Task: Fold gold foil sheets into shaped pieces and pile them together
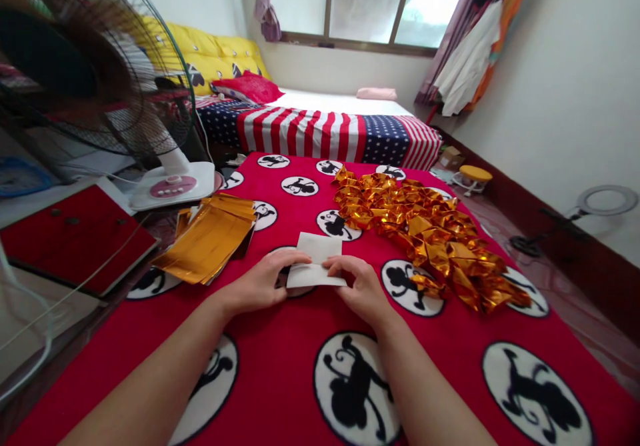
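A creased sheet of paper, white side up, is held between my two hands over the red cloth. My left hand grips its left edge, thumb below and fingers on top. At the right edge, my right hand pinches it with bent fingers on the surface. To the left lies a stack of gold foil paper sheets. A large heap of folded gold foil pieces spreads over the cloth on the right, with one small piece nearest my right hand.
The red cloth with monkey prints covers the table. A running fan stands at the left beside a dark red board. Behind is a bed with a striped, starred cover. A yellow stool and ring light stand right.
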`<move>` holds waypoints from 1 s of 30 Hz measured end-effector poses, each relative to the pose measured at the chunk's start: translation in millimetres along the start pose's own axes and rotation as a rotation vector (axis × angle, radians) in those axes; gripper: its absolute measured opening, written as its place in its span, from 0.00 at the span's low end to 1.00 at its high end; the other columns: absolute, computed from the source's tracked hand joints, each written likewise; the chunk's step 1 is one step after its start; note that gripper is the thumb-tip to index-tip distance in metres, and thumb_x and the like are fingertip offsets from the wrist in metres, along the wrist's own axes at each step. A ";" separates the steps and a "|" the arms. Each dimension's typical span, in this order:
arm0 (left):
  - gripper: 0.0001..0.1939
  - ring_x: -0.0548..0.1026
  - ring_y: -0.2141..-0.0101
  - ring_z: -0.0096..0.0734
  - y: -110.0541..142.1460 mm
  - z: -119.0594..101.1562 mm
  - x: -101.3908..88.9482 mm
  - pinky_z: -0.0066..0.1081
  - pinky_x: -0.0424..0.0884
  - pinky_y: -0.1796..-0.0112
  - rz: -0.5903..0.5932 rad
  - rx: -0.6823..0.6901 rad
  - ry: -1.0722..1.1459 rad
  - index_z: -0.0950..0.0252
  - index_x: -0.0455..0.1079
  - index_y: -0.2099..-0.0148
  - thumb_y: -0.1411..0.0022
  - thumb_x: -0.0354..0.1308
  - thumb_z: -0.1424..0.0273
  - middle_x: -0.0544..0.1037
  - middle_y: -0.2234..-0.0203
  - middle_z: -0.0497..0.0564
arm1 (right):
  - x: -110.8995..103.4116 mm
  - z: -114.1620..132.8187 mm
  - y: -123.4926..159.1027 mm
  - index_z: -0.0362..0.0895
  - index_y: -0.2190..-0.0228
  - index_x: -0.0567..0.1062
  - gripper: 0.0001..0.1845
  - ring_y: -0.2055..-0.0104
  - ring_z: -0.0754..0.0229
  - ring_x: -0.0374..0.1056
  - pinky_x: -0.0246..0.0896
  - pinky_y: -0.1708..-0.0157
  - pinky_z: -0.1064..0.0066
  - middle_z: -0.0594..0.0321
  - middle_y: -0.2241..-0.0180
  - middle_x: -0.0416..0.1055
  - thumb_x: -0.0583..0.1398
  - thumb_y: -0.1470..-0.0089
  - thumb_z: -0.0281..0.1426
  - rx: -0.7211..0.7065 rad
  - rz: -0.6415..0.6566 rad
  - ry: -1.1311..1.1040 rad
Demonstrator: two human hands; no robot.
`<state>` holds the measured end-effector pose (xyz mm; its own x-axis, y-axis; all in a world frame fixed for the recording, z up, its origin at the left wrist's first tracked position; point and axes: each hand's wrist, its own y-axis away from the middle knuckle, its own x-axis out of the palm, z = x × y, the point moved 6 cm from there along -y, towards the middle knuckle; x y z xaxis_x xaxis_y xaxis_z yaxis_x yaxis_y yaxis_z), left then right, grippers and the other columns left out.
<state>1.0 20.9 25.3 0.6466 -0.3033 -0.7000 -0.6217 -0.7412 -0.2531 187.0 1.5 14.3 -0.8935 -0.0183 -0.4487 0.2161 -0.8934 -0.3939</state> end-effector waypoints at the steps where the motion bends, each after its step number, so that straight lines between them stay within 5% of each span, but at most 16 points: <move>1: 0.27 0.72 0.47 0.40 0.4 0.1 1.3 0.39 0.67 0.45 -0.018 0.014 -0.016 0.63 0.71 0.46 0.50 0.60 0.80 0.76 0.49 0.56 | -0.7 0.3 0.0 0.46 0.72 0.74 0.14 0.53 0.56 0.72 0.62 0.48 0.63 0.61 0.60 0.78 0.58 0.59 0.17 -0.001 -0.001 -0.003; 6: 0.17 0.76 0.55 0.33 4.5 -6.4 7.4 0.35 0.70 0.51 -0.057 0.128 -0.028 0.60 0.77 0.55 0.42 0.56 0.82 0.80 0.57 0.53 | -6.3 7.0 4.5 0.47 0.73 0.75 0.17 0.51 0.56 0.71 0.60 0.46 0.62 0.63 0.59 0.78 0.58 0.62 0.14 -0.036 0.114 0.021; 12: 0.07 0.76 0.59 0.32 10.6 -11.9 8.8 0.33 0.71 0.55 -0.036 0.120 -0.017 0.60 0.80 0.62 0.37 0.60 0.68 0.80 0.61 0.53 | -17.0 11.1 8.8 0.48 0.70 0.80 0.08 0.54 0.57 0.71 0.63 0.50 0.62 0.60 0.57 0.77 0.62 0.49 0.24 -0.013 0.226 0.008; 21: 0.02 0.76 0.64 0.34 4.9 6.5 3.6 0.34 0.69 0.59 -0.237 -0.127 -0.052 0.61 0.78 0.68 0.43 0.65 0.70 0.80 0.68 0.51 | -12.3 -1.5 6.3 0.44 0.81 0.70 0.11 0.70 0.63 0.66 0.59 0.69 0.72 0.64 0.71 0.70 0.61 0.48 0.27 0.191 -0.043 0.221; 30: 0.04 0.73 0.58 0.37 6.5 14.6 5.6 0.37 0.67 0.56 -0.335 -0.279 -0.175 0.62 0.76 0.73 0.47 0.66 0.70 0.77 0.62 0.51 | -8.5 -2.5 10.9 0.45 0.81 0.68 0.10 0.70 0.62 0.64 0.54 0.71 0.71 0.66 0.73 0.67 0.62 0.52 0.28 0.352 -0.069 0.473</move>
<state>-5.9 23.1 10.0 0.6921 0.0675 -0.7187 -0.2339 -0.9209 -0.3118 197.9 -6.9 11.9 -0.6112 0.1747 -0.7720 -0.0516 -0.9821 -0.1813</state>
